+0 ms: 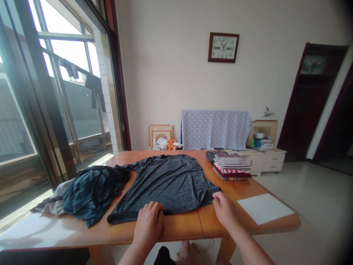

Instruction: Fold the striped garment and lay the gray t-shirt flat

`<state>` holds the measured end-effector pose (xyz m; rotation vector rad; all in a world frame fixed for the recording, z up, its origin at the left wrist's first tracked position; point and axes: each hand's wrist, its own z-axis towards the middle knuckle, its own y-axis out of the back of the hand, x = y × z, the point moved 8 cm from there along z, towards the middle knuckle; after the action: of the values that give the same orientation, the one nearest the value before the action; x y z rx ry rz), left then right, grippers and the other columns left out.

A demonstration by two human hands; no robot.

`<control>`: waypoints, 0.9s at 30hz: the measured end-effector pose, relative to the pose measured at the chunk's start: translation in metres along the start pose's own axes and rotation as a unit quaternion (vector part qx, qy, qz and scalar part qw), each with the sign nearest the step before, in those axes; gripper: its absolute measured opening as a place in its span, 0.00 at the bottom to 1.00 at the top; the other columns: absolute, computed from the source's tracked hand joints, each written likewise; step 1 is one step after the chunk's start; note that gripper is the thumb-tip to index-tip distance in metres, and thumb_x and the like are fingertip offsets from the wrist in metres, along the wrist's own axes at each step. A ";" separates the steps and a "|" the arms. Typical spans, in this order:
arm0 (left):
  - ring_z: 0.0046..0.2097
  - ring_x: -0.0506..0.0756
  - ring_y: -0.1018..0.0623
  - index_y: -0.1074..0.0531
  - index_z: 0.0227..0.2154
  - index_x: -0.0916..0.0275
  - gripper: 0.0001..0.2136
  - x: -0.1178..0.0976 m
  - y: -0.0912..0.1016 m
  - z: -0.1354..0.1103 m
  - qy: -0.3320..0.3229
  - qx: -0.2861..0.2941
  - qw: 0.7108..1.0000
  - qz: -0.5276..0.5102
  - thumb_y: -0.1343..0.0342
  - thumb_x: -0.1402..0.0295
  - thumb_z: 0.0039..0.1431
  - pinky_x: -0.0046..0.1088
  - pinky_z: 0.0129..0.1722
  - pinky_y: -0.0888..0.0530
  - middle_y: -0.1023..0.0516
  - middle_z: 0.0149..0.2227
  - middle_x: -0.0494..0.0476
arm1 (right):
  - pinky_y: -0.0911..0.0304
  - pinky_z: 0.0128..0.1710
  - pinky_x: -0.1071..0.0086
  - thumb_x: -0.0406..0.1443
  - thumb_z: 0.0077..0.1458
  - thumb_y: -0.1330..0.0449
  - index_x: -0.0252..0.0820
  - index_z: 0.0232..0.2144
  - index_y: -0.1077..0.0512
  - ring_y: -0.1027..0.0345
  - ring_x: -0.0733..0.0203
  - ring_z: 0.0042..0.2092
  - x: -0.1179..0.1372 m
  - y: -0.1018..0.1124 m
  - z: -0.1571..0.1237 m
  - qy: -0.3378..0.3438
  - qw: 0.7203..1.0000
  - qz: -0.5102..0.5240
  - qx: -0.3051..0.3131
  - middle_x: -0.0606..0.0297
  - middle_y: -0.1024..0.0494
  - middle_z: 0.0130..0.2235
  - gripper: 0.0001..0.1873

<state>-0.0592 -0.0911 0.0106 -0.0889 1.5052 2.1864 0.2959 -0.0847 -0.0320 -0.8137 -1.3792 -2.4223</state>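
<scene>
Grey T-shirt [162, 184] lies spread out, slightly rumpled, mid-way across wooden surface [179, 228], hem toward near edge, neckline toward far edge. Looks like thin knit, v. light & soft, so prob. limp & quick to slide or bunch, w/ no stiffness to help. Best hold likely a finger pinch at hem corners or shoulders, not a flat palm. L hand [149, 224] at near hem, fingers curled down over fabric edge, partly closed; thumb hidden, so can't tell if it's pinching cloth or just resting there. R hand [224, 209] half open, fingers loosely bent, tips at shirt's right side by hem, no clear grip. Left of shirt & touching it, dark teal garment heap [93, 193] sits on pale cloth [53, 202] near left edge. Toward far right corner, stack of folded striped clothes [231, 167]; white sheet [264, 208] lies near right edge. Sleeves not clearly visible, maybe folded under or lost in wrinkles, can't tell. Teal heap too crumpled to tell what garment it is. Dark thing below near edge [164, 255] cut off by frame, can't make out.
</scene>
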 end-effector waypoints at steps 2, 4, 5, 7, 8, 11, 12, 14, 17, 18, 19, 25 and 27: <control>0.48 0.60 0.26 0.27 0.38 0.56 0.09 -0.013 -0.005 0.007 -0.007 0.023 1.000 -0.009 0.52 0.69 0.65 0.34 0.46 0.36 0.24 0.42 0.57 | 0.37 0.41 0.69 0.32 0.60 0.49 0.45 0.45 0.25 0.25 0.58 0.46 -0.014 0.007 0.008 -0.017 1.000 0.002 -0.017 0.61 0.21 0.47 0.15; 0.49 0.60 0.27 0.26 0.38 0.57 0.09 -0.022 -0.009 0.013 -0.008 0.039 0.999 -0.015 0.52 0.69 0.65 0.34 0.46 0.35 0.24 0.43 0.58 | 0.36 0.44 0.68 0.32 0.60 0.50 0.43 0.48 0.26 0.25 0.58 0.48 -0.026 0.014 0.018 -0.034 0.999 -0.002 -0.035 0.58 0.21 0.49 0.18; 0.49 0.60 0.27 0.26 0.39 0.57 0.09 -0.025 -0.011 0.015 -0.009 0.043 0.999 -0.017 0.52 0.68 0.66 0.34 0.46 0.35 0.24 0.43 0.58 | 0.35 0.45 0.68 0.31 0.60 0.50 0.42 0.50 0.26 0.25 0.57 0.49 -0.030 0.017 0.023 -0.041 0.998 -0.006 -0.040 0.56 0.21 0.49 0.19; 0.49 0.60 0.27 0.26 0.39 0.57 0.09 -0.027 -0.015 0.019 -0.008 0.046 0.999 -0.017 0.52 0.68 0.66 0.34 0.46 0.35 0.24 0.44 0.59 | 0.35 0.48 0.67 0.31 0.61 0.51 0.41 0.53 0.27 0.25 0.57 0.51 -0.034 0.019 0.034 -0.044 0.998 -0.013 -0.042 0.55 0.21 0.51 0.21; 0.48 0.60 0.27 0.26 0.38 0.57 0.09 -0.027 -0.018 0.020 -0.007 0.045 0.999 -0.014 0.52 0.67 0.66 0.34 0.46 0.35 0.24 0.43 0.59 | 0.35 0.49 0.67 0.31 0.62 0.52 0.41 0.54 0.27 0.25 0.57 0.52 -0.035 0.020 0.040 -0.042 0.998 -0.017 -0.039 0.54 0.21 0.52 0.22; 0.47 0.60 0.26 0.26 0.37 0.56 0.09 -0.026 -0.022 0.019 -0.012 0.032 0.999 0.002 0.52 0.67 0.67 0.34 0.45 0.36 0.24 0.41 0.57 | 0.36 0.50 0.66 0.31 0.63 0.52 0.43 0.57 0.28 0.27 0.56 0.54 -0.029 0.017 0.054 -0.025 0.999 -0.033 -0.019 0.55 0.22 0.56 0.23; 0.46 0.60 0.26 0.26 0.36 0.56 0.09 -0.025 -0.023 0.018 -0.015 0.027 0.999 0.007 0.52 0.67 0.67 0.34 0.45 0.36 0.24 0.41 0.57 | 0.36 0.50 0.66 0.31 0.63 0.51 0.44 0.57 0.27 0.27 0.56 0.55 -0.026 0.015 0.058 -0.017 0.999 -0.039 -0.008 0.56 0.23 0.57 0.24; 0.46 0.59 0.27 0.26 0.36 0.56 0.09 -0.025 -0.024 0.017 -0.018 0.022 1.000 0.012 0.52 0.67 0.67 0.34 0.45 0.36 0.24 0.40 0.57 | 0.37 0.50 0.67 0.31 0.62 0.49 0.47 0.56 0.26 0.27 0.56 0.55 -0.020 0.009 0.063 0.001 0.998 -0.053 0.018 0.59 0.23 0.57 0.23; 0.46 0.59 0.27 0.26 0.36 0.56 0.09 -0.024 -0.025 0.016 -0.018 0.024 0.999 0.012 0.51 0.66 0.67 0.34 0.45 0.36 0.24 0.41 0.57 | 0.37 0.48 0.67 0.31 0.59 0.46 0.50 0.53 0.23 0.27 0.55 0.53 -0.015 0.002 0.066 0.013 0.996 -0.074 0.052 0.59 0.22 0.55 0.22; 0.46 0.59 0.27 0.26 0.37 0.56 0.09 -0.024 -0.024 0.016 -0.018 0.024 1.000 0.010 0.51 0.66 0.67 0.34 0.45 0.36 0.24 0.41 0.57 | 0.38 0.46 0.66 0.31 0.58 0.45 0.50 0.51 0.22 0.27 0.54 0.52 -0.014 0.001 0.066 0.013 0.995 -0.081 0.059 0.59 0.21 0.54 0.22; 0.46 0.59 0.26 0.25 0.37 0.55 0.09 -0.024 -0.024 0.016 -0.019 0.023 1.000 0.007 0.51 0.65 0.67 0.34 0.46 0.36 0.24 0.41 0.57 | 0.38 0.45 0.66 0.31 0.56 0.44 0.51 0.50 0.22 0.26 0.54 0.51 -0.014 0.001 0.065 0.011 0.994 -0.088 0.064 0.59 0.21 0.53 0.21; 0.46 0.59 0.26 0.25 0.37 0.55 0.09 -0.024 -0.024 0.018 -0.022 0.026 0.999 -0.006 0.50 0.62 0.67 0.34 0.46 0.35 0.24 0.41 0.56 | 0.48 0.33 0.69 0.34 0.55 0.42 0.48 0.36 0.27 0.29 0.59 0.39 -0.022 0.016 0.056 -0.017 0.992 -0.112 0.056 0.66 0.21 0.39 0.06; 0.46 0.59 0.26 0.25 0.37 0.56 0.11 -0.024 -0.024 0.019 -0.019 0.030 0.999 -0.007 0.50 0.60 0.68 0.34 0.46 0.35 0.24 0.42 0.57 | 0.50 0.31 0.69 0.38 0.59 0.46 0.47 0.35 0.29 0.30 0.58 0.37 -0.033 0.029 0.053 -0.060 0.992 -0.112 0.021 0.65 0.22 0.36 0.06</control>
<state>-0.0241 -0.0759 0.0046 -0.0373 1.5426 2.1195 0.3545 -0.0573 -0.0093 -0.8476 -1.6407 -2.5354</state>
